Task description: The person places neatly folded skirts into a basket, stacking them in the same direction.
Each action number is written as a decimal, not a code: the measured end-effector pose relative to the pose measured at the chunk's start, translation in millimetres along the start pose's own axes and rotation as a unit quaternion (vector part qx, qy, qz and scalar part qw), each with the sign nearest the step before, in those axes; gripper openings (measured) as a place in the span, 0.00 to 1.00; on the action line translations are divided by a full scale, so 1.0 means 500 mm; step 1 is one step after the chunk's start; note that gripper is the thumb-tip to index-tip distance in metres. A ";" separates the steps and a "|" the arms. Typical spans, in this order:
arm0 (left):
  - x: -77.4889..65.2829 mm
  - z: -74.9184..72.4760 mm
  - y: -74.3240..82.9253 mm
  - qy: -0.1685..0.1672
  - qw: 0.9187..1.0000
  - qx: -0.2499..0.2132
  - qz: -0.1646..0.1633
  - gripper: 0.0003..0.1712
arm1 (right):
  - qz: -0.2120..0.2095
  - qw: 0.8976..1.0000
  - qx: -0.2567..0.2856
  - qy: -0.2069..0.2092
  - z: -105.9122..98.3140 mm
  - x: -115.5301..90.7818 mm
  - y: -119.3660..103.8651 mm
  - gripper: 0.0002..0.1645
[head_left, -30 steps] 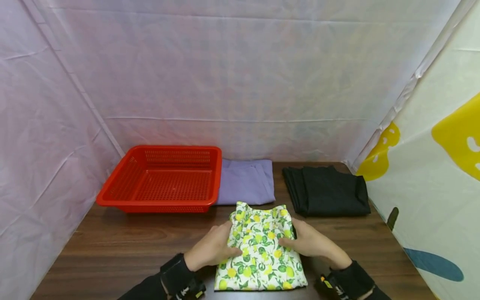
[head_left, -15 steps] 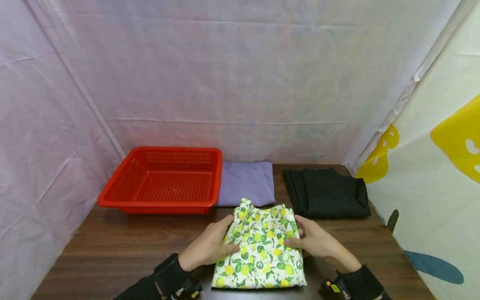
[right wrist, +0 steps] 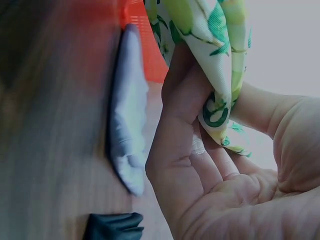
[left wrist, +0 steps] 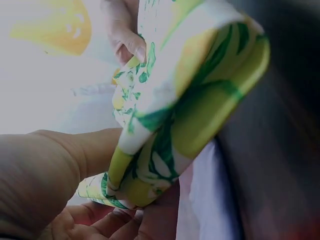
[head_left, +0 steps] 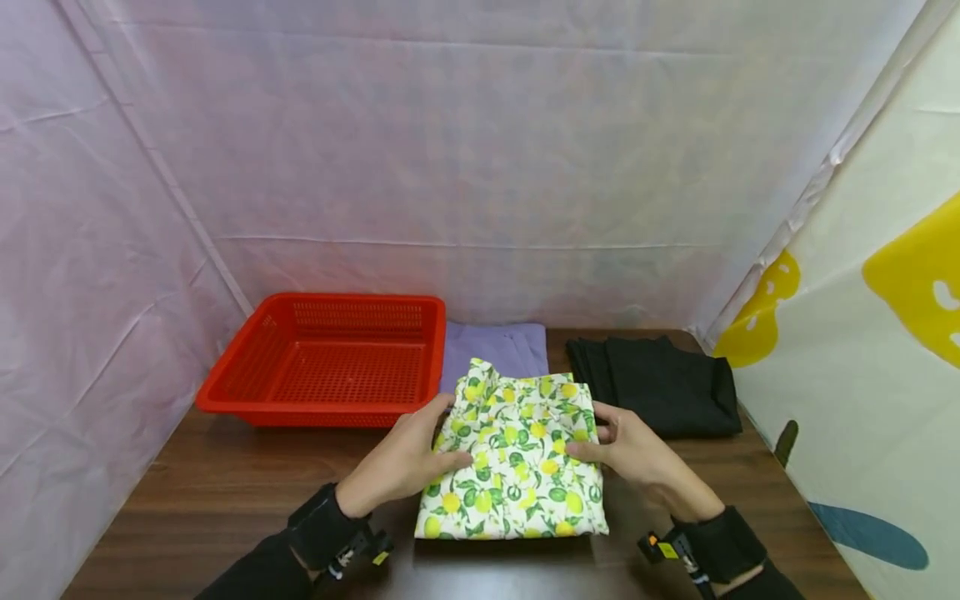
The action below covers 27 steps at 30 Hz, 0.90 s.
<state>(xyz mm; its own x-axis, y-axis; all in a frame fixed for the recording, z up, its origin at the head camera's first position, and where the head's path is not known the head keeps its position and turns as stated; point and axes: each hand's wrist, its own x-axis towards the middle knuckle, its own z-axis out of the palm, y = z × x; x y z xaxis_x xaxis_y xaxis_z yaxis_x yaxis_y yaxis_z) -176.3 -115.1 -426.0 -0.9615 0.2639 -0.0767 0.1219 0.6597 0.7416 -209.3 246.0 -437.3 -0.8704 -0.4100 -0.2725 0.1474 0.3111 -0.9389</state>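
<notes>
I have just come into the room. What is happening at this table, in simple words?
A person's left hand and right hand hold a folded lemon-print cloth by its opposite sides. It seems to be raised off the brown table. Farther back lie a lilac cloth, beside a red basket on the person's left, and a folded black cloth on the right.
</notes>
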 end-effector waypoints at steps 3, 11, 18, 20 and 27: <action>0.007 -0.014 0.002 0.011 1.000 0.006 0.002 0.49 | -0.016 1.000 -0.007 0.006 -0.001 0.011 -0.013 0.53; 0.019 -0.059 0.000 0.017 1.000 0.013 0.007 0.49 | -0.013 1.000 0.014 0.016 0.004 0.041 -0.047 0.52; 0.032 -0.106 -0.005 0.033 0.999 0.027 0.021 0.44 | -0.022 0.999 -0.007 0.022 0.008 0.086 -0.074 0.54; 0.037 -0.120 -0.010 0.037 0.998 0.031 0.026 0.42 | -0.022 1.000 -0.001 0.019 0.011 0.101 -0.082 0.55; 0.056 -0.167 -0.031 0.056 0.997 0.050 0.026 0.38 | -0.031 0.999 0.037 -0.004 0.025 0.152 -0.112 0.52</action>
<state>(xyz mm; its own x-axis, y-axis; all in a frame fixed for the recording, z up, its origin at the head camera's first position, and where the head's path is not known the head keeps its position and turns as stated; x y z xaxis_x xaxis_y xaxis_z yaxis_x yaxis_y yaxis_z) -225.5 -176.7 -383.8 -0.9738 0.2240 0.0391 0.1914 0.7151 0.6723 -277.9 187.0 -408.2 -0.8755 -0.4329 -0.2148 0.1276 0.2217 -0.9667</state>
